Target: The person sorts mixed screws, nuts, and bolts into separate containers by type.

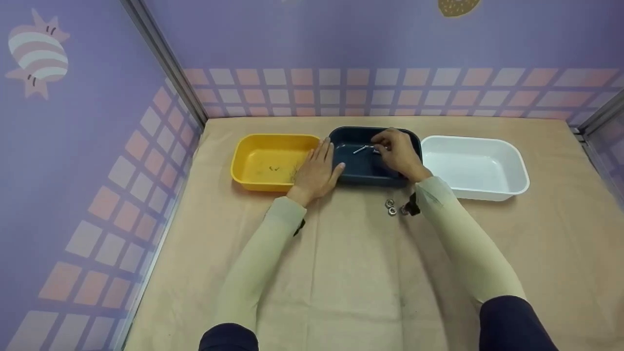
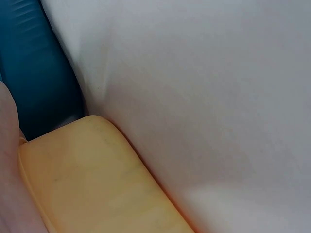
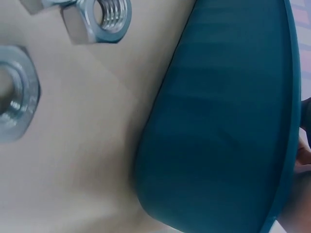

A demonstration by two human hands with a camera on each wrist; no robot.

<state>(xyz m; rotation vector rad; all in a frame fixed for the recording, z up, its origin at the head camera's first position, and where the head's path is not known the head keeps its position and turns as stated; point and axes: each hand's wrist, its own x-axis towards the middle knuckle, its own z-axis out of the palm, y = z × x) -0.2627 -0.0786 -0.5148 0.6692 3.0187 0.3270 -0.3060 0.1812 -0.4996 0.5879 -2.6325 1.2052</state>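
Note:
My left hand (image 1: 315, 170) lies with straight fingers over the meeting rims of the yellow bin (image 1: 246, 185) and the dark blue bin (image 1: 370, 181), thumb spread toward the blue one. Reaching over the blue bin's right part, my right hand (image 1: 397, 152) has its fingers bent and pinches a small shiny metal piece (image 1: 376, 150), mostly hidden by the fingertips. Just left of it, a thin silver bolt (image 1: 360, 149) lies in the same bin. Several metal hex nuts (image 1: 392, 211) lie on the cloth in front of that bin; one nut (image 3: 99, 19) shows its threads in the right wrist view.
To the right stands a white bin (image 1: 475, 168), close beside the blue one. Small dark bits (image 1: 274, 168) lie in the yellow bin. A beige cloth (image 1: 356, 273) covers the table, with patterned purple panels (image 1: 302, 44) behind and at the sides.

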